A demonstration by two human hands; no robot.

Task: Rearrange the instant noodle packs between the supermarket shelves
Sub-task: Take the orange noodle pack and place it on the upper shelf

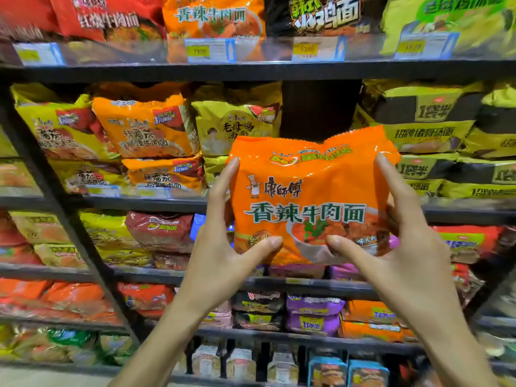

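Two bare hands hold one orange instant noodle pack [307, 191] upright in the air in front of the supermarket shelves [251, 71], its printed face toward the camera and resting on no shelf. The left hand [223, 241] grasps the pack's left side, its thumb pressed on the lower front, the index finger stretched up along the edge and the other fingers hidden behind. The right hand [402, 247] grasps the right side in the same way, thumb on the lower front and index finger up the edge. Just behind the pack's top edge there is a dark gap [318, 107] in the second row from the top, between the yellow chicken-soup packs [237, 121] on the left and the black-and-yellow packs [418, 115] on the right. On the top shelf a matching orange pack [213, 20] stands behind a clear rail with a yellow price tag [209, 50]. Left of the yellow packs lie orange tomato-flavour packs [145, 127], stacked two high. Lower down, purple packs [312, 314] sit between dark packs and orange ones.
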